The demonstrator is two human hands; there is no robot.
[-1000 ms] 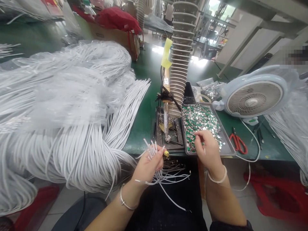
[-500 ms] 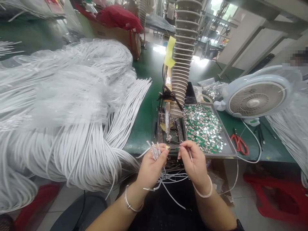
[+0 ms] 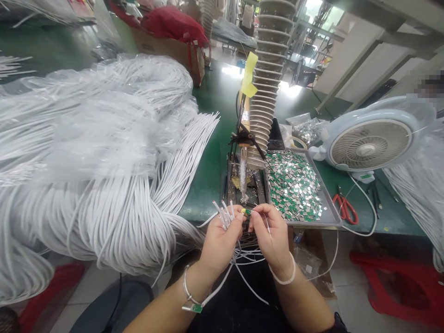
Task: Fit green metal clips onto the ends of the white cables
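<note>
1. Nearest us, a board-tipped cable end [image 3: 197, 308] lies by the left wrist.
2. Left hand [image 3: 222, 238]: we see it closed around a sheaf of white cables [image 3: 225, 215], tips upward.
3. Right hand [image 3: 272, 233]: we note its fingertips pinching a small green board [image 3: 247, 212], which sits between both hands; a thin wire [image 3: 267, 224] crosses this hand.
4. Left on the worktop [image 3: 199, 196], we record a large cable bundle [image 3: 114, 222], draping over the edge.
5. Just beyond the hands, a soldering iron [image 3: 243, 162] points downward.
6. Right of it, a tray [image 3: 331, 213] of loose boards [image 3: 294, 187], then red-handled cutters [image 3: 347, 210].
7. Farther, we log a ribbed hose [image 3: 270, 92] and a fan [image 3: 369, 143].
</note>
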